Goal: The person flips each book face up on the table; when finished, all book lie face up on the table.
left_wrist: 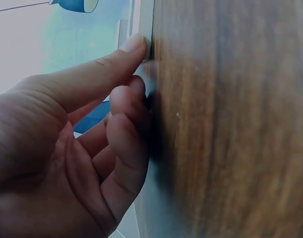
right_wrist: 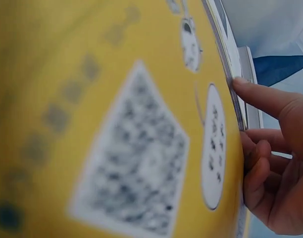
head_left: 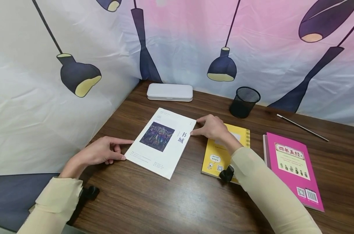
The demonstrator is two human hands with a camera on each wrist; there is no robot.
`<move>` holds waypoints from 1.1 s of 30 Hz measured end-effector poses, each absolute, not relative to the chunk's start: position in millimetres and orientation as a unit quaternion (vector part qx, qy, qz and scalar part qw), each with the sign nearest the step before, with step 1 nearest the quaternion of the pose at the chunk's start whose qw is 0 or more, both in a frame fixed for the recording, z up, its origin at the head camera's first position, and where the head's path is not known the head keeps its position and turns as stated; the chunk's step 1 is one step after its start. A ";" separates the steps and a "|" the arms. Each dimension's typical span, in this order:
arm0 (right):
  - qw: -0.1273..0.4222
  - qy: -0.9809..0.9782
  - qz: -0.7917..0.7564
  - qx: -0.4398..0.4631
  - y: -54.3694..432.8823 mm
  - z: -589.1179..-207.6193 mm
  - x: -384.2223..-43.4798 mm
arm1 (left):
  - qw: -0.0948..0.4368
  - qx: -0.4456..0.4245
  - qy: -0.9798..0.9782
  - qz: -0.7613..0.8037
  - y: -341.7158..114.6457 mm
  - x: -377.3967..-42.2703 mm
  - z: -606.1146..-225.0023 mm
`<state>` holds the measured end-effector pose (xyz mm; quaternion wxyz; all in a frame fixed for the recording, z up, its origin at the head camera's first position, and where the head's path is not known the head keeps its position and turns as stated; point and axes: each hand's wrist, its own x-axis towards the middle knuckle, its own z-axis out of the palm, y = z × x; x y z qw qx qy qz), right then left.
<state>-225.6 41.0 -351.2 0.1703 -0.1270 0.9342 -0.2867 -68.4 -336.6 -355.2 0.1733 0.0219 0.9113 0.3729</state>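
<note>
A white paperback book (head_left: 177, 152) with a dark picture on its cover lies flat on the brown table (head_left: 136, 201). My left hand (head_left: 102, 151) touches its left edge near the front corner, thumb and straight index finger spread apart along the edge. In the left wrist view the other fingers of the left hand (left_wrist: 67, 134) are bent beside the tabletop. My right hand (head_left: 213, 126) touches the opposite edge near the far corner with thumb and index finger. Below the right wrist is a yellow book (head_left: 209, 152), partly covered by the arm; its cover (right_wrist: 211, 59) fills much of the right wrist view.
A pink book (head_left: 285, 175) lies at the right. Toward the back are a white flat case (head_left: 169, 92), a black mesh pen cup (head_left: 244, 102) and a thin silver stick (head_left: 302, 127). A printed curtain (head_left: 177, 42) hangs behind the table and along its left side.
</note>
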 end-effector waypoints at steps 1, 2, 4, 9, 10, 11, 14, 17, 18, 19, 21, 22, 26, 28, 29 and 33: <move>0.173 0.935 -0.282 -0.129 40.8 -351.0 -226.3 | 0.174 0.022 0.912 0.371 -336.0 -68.0 -355.1; 0.177 0.936 -0.275 -0.131 40.7 -350.5 -227.3 | 0.174 0.021 0.913 0.369 -335.4 -67.5 -355.0; 0.180 0.940 -0.258 -0.133 40.1 -349.8 -229.2 | 0.177 0.018 0.914 0.366 -334.6 -66.8 -354.9; 0.178 0.953 -0.193 -0.152 37.2 -349.9 -233.2 | 0.184 0.013 0.912 0.366 -334.2 -65.1 -355.6; 0.176 0.955 -0.183 -0.156 36.4 -350.1 -233.4 | 0.184 0.013 0.912 0.367 -334.3 -64.7 -355.7; 0.175 0.956 -0.175 -0.159 35.7 -350.4 -233.7 | 0.185 0.012 0.912 0.367 -334.5 -64.3 -355.9; 0.170 0.958 -0.164 -0.163 34.0 -350.1 -233.5 | 0.184 0.013 0.911 0.368 -335.3 -63.8 -356.0; 0.168 0.959 -0.155 -0.169 33.3 -348.9 -232.5 | 0.185 0.014 0.912 0.365 -336.5 -64.0 -355.7; 0.168 0.959 -0.152 -0.170 33.4 -348.4 -232.3 | 0.185 0.014 0.913 0.364 -336.8 -64.3 -355.5; 0.168 0.959 -0.147 -0.174 33.6 -348.2 -232.3 | 0.186 0.013 0.913 0.364 -337.1 -64.6 -355.4; 0.167 0.959 -0.138 -0.181 34.2 -347.8 -232.6 | 0.188 0.013 0.913 0.363 -337.4 -65.1 -354.7; 0.166 0.959 -0.134 -0.185 34.8 -347.7 -233.0 | 0.188 0.014 0.913 0.363 -337.7 -65.4 -354.4; 0.166 0.957 -0.130 -0.201 37.4 -348.0 -236.0 | 0.188 0.012 0.912 0.363 -338.0 -66.0 -353.7; 0.170 0.954 -0.133 -0.209 39.2 -348.4 -237.8 | 0.189 0.010 0.912 0.363 -338.2 -65.6 -353.9; 0.173 0.952 -0.136 -0.212 40.1 -348.6 -238.9 | 0.189 0.009 0.912 0.364 -338.2 -65.2 -354.1; 0.184 0.947 -0.145 -0.219 43.0 -349.3 -242.2 | 0.191 0.008 0.910 0.367 -338.4 -63.5 -354.5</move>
